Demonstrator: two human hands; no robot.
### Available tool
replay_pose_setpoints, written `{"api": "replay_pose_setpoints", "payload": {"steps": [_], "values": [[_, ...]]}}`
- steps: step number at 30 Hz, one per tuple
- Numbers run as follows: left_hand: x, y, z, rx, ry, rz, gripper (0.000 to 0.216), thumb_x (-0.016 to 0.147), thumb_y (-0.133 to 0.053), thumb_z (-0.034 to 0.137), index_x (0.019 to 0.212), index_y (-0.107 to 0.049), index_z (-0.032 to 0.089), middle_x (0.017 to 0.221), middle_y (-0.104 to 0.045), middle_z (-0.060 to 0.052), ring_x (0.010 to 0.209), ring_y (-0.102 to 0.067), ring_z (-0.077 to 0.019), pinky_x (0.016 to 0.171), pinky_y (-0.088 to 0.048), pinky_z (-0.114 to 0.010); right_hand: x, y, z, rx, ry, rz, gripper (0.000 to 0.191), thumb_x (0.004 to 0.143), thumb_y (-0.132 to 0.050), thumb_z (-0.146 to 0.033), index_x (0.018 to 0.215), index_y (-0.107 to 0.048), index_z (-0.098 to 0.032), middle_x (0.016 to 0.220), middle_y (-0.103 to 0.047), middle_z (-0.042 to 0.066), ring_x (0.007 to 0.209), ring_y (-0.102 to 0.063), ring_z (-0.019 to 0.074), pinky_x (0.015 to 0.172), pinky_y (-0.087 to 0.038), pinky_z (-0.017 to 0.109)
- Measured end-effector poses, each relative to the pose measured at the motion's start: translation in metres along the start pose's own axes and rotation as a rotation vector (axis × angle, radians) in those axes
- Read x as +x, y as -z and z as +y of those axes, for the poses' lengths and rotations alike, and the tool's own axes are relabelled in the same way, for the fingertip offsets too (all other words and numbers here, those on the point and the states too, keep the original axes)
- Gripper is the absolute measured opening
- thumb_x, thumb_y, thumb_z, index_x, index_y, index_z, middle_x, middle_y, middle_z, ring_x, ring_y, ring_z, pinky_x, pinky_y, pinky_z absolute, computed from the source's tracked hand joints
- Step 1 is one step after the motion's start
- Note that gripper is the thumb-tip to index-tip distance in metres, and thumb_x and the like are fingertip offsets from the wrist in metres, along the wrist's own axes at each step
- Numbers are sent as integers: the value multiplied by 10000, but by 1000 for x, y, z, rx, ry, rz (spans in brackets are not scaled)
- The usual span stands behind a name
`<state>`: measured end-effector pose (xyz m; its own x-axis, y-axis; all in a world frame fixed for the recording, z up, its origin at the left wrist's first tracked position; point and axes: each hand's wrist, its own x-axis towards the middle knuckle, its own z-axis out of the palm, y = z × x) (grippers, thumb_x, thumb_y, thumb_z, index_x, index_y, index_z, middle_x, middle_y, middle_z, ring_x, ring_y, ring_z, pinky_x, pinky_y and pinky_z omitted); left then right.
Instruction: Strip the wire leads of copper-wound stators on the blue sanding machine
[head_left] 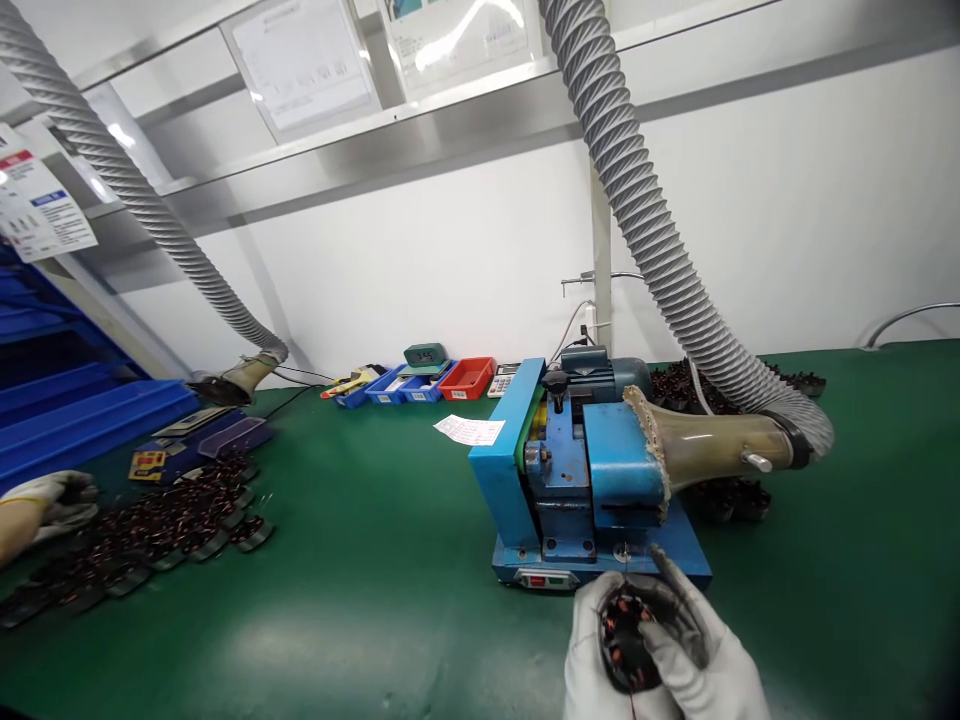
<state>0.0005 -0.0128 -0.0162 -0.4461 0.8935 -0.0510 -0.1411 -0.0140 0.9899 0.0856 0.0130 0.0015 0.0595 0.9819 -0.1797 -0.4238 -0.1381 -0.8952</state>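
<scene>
Gloved hands [660,650] around a wound stator [626,640] before blue machine [577,470].

Beside the blue machine [570,470] on the green table [360,570], white-gloved hands hold a black, copper-wound stator [626,640]; behind it, a red bin [466,379].

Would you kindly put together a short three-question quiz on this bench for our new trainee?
1. True or false: both gloved hands, left hand and right hand, hold the wound coil part together.
2. Which colour is the machine in front of the hands? A red, B blue, C yellow.
3. Fill in: the heap of coil parts lies on the ___ table.

Key: 1 true; 2 B; 3 green.
</scene>
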Motion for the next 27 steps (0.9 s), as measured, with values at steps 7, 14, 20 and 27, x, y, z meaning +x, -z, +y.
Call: {"api": "replay_pose_setpoints", "payload": {"steps": [7,14,20,27], "values": [[29,-27,-4,-9,-9,2,528,615,-653,338,1105,-613,144,1084,-699,-131,984,-656,-247,905,-497,-320,35,3,12,-341,66,33,467,545,-807,-489,896,-764,-185,895,-784,110,876,-716,335,752,-597,356],[52,-35,1,-39,-61,-116,449,657,-647,313,1064,-579,134,1146,-664,-177,1064,-628,-268,946,-488,-362,47,-17,-5,-382,283,85,341,639,-711,-469,806,-761,-176,911,-765,138,861,-707,323,814,-569,419],[53,-38,5,11,-85,-134,431,668,-615,245,1078,-561,126,1121,-676,-169,1027,-649,-245,911,-514,-333,46,-18,-12,-362,279,93,315,620,-713,-464,750,-762,-181,863,-773,133,836,-711,328,804,-568,426],[51,-40,6,7,-99,-123,405,677,-626,233,1064,-578,124,1086,-690,-172,984,-666,-246,872,-537,-329,44,-19,-16,-352,248,103,319,600,-709,-456,741,-761,-175,851,-778,135,827,-716,333,787,-574,418]]}}
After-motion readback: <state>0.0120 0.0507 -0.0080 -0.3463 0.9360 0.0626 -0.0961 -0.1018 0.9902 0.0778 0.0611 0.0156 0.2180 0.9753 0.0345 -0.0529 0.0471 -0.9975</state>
